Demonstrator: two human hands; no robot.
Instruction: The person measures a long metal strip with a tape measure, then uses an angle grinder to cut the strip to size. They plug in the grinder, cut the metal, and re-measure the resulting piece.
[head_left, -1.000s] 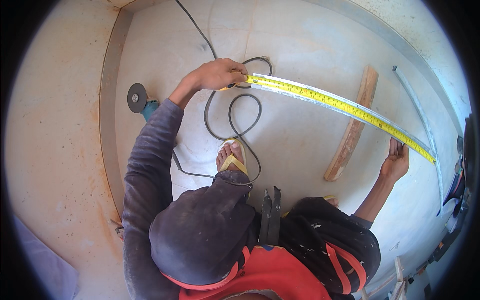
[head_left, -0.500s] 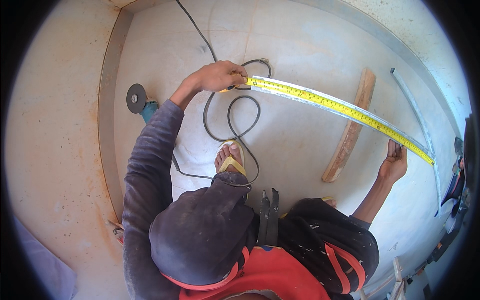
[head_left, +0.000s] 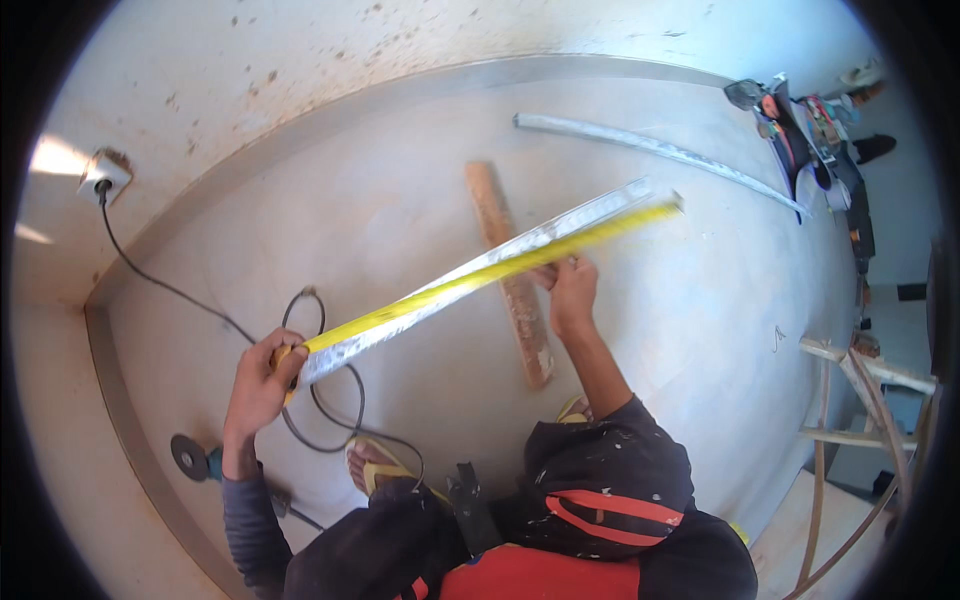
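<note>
My left hand (head_left: 262, 390) is closed round the yellow case of a tape measure (head_left: 480, 273), at the near left end of a silvery metal bar (head_left: 430, 307). The yellow blade is drawn out to the upper right, lying over part of the bar and diverging from it towards the far end; it is blurred. My right hand (head_left: 573, 295) is closed at the bar's near side, under the blade, its fingertips partly hidden. Beneath the bar, a rough wooden plank (head_left: 525, 335) lies crosswise on the floor.
An angle grinder (head_left: 190, 458) lies at the left, near a looped black cable (head_left: 360, 400). Another cable runs to a wall socket (head_left: 105, 178). A second metal bar (head_left: 660, 150) lies farther off. Assorted tools (head_left: 800, 140) line the right, with a wooden frame (head_left: 865, 400) nearer.
The view has swung to the right. The bar and tape now slant up to the right, and the blade's far end has come away from the bar. My right hand is nearer the bar's middle.
</note>
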